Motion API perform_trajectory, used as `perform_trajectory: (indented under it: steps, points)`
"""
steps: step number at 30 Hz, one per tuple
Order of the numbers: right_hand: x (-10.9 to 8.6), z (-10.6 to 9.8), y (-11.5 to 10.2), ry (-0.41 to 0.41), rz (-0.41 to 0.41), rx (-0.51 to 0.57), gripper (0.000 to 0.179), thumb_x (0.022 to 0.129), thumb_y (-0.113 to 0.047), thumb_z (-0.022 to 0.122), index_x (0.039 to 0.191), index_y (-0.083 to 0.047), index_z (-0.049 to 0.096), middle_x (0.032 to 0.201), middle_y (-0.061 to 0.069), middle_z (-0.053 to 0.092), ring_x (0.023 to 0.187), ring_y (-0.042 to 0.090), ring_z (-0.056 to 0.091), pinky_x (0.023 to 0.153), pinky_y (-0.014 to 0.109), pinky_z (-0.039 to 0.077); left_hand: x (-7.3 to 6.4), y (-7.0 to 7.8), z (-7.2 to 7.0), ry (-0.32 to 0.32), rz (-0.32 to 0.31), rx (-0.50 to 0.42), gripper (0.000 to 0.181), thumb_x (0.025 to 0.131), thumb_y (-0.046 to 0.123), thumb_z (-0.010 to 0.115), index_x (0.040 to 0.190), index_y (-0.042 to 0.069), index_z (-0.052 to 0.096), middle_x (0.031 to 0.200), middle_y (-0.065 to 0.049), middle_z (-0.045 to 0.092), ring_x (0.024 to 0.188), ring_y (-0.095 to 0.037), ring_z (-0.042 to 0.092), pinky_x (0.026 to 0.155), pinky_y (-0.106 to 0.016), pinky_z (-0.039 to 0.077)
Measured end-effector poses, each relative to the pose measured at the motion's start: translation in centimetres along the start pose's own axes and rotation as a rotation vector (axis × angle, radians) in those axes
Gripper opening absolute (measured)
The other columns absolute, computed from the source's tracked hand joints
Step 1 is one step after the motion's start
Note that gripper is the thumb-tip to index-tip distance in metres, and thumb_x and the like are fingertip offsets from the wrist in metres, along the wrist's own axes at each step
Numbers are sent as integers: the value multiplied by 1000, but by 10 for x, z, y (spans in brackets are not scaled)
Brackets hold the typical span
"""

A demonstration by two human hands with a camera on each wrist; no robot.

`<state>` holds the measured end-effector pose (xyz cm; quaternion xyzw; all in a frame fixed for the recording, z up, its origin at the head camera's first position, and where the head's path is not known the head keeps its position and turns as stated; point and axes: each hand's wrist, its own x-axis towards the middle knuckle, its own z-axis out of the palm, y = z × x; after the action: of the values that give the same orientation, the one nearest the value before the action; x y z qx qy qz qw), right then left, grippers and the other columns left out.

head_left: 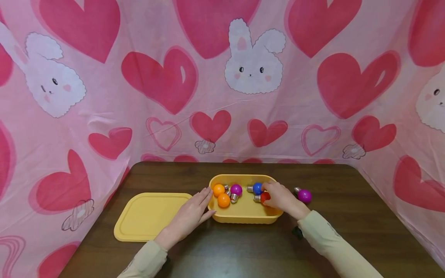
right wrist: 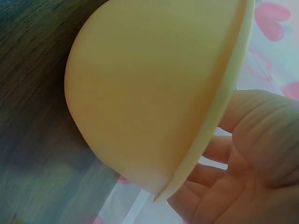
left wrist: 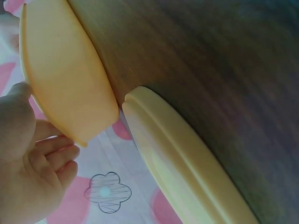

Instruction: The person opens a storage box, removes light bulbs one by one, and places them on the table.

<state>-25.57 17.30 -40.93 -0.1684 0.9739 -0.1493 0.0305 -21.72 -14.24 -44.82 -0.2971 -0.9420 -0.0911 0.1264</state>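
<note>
A yellow plastic box (head_left: 243,219) stands on the table with small round light bulbs inside. At its left end are an orange bulb (head_left: 218,190), a second orange bulb (head_left: 224,200) and a purple bulb (head_left: 236,190). My left hand (head_left: 189,212) rests with extended fingers against the box's left rim. Reaching over the right rim, my right hand (head_left: 283,197) has its fingers and thumb around a red bulb (head_left: 265,197), its fingertips close against a blue bulb (head_left: 257,188). In the right wrist view, the box wall (right wrist: 145,88) hides the fingertips.
Left of the box lies a flat yellow lid (head_left: 149,216), partly behind my left hand. Another purple bulb (head_left: 304,196) lies on the dark wooden table (head_left: 243,251), right of the box. A pink cloth (head_left: 215,96) with hearts and rabbits hangs around the table.
</note>
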Motion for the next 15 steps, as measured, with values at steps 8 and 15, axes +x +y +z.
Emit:
perform_trajectory:
  steps: [8, 15]
  points:
    - [-2, 3, -3, -12, -11, -58, 35, 75, -12, 85, 104, -4, 68, 100, 10, 66, 86, 23, 59, 87, 46, 59, -1, -1, 1, -10, -6, 1, 69, 97, 50, 55, 148, 4, 45, 154, -14, 46, 141, -28, 47, 115, -46, 42]
    - [-2, 7, -4, 3, -14, -65, 32, 76, -14, 85, 101, -5, 68, 94, 9, 64, 80, 21, 56, 81, 44, 59, 0, -1, 1, -7, -2, 5, 69, 97, 49, 57, 147, 3, 46, 153, -13, 47, 141, -27, 47, 115, -46, 42]
